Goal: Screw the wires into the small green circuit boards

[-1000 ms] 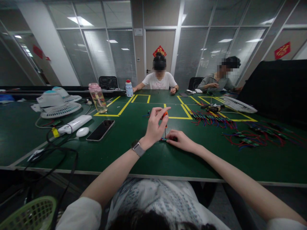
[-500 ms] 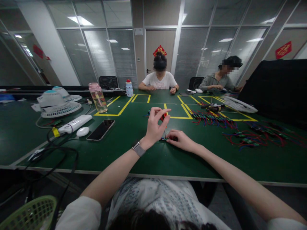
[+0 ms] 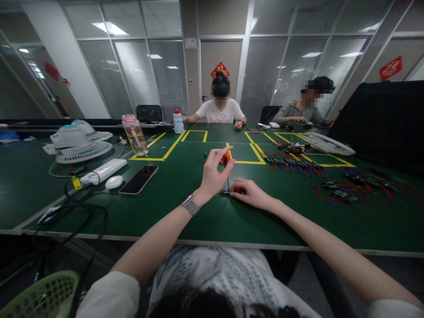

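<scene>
My left hand (image 3: 212, 174), with a watch on its wrist, is closed round the orange handle of a small screwdriver (image 3: 227, 161) held upright. Its thin shaft points down onto a small circuit board (image 3: 226, 191) lying on the green table (image 3: 198, 212). My right hand (image 3: 250, 193) rests on the table with its fingers pressed on the right end of that board. Red and blue wires run out from under those fingers.
A black phone (image 3: 139, 179), a white mouse (image 3: 114, 181), a white power strip (image 3: 103, 171) and two fans (image 3: 79, 143) lie at left. A pink bottle (image 3: 134, 134) stands behind. Wired boards (image 3: 334, 187) spread at right. Two people sit across. A green basket (image 3: 39, 296) sits below.
My left fingers have shifted slightly round the screwdriver handle, as in turning it. My right hand and the board stay in place. The person opposite has moved an arm.
</scene>
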{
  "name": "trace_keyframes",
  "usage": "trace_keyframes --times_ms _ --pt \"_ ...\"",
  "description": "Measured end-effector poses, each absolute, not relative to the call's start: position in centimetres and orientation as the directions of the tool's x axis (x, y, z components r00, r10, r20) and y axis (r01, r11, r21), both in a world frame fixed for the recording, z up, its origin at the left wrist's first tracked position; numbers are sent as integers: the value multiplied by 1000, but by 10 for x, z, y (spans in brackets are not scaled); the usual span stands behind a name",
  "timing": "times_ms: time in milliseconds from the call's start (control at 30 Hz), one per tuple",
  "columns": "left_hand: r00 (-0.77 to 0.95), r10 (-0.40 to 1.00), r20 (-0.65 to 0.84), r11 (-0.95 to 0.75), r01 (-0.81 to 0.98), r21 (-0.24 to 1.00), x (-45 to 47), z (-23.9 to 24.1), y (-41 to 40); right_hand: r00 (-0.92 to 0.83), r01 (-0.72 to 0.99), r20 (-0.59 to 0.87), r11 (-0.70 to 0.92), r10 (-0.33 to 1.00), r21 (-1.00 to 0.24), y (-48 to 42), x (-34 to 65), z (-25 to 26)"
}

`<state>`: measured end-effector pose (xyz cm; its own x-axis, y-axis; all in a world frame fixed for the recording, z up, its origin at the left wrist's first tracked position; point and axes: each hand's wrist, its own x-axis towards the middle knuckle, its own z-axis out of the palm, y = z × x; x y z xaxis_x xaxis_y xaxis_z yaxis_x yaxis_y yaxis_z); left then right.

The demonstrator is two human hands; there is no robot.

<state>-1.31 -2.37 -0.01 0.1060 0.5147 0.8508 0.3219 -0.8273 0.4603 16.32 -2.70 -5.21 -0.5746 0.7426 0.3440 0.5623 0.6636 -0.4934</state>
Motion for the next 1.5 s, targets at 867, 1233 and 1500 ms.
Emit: trace_keyframes --times_ms 867,1233,1500 --pt "-192 725 661 -593 314 742 -23 -12 7 -611 522 468 770 638 -366 -25 171 -56" --pt "-242 693 680 -600 330 729 -28 -8 12 -613 525 494 785 617 -330 -24 170 -57" --pt "-245 675 696 -614 337 714 -28 -8 12 -607 536 477 771 635 -343 -26 168 -55"
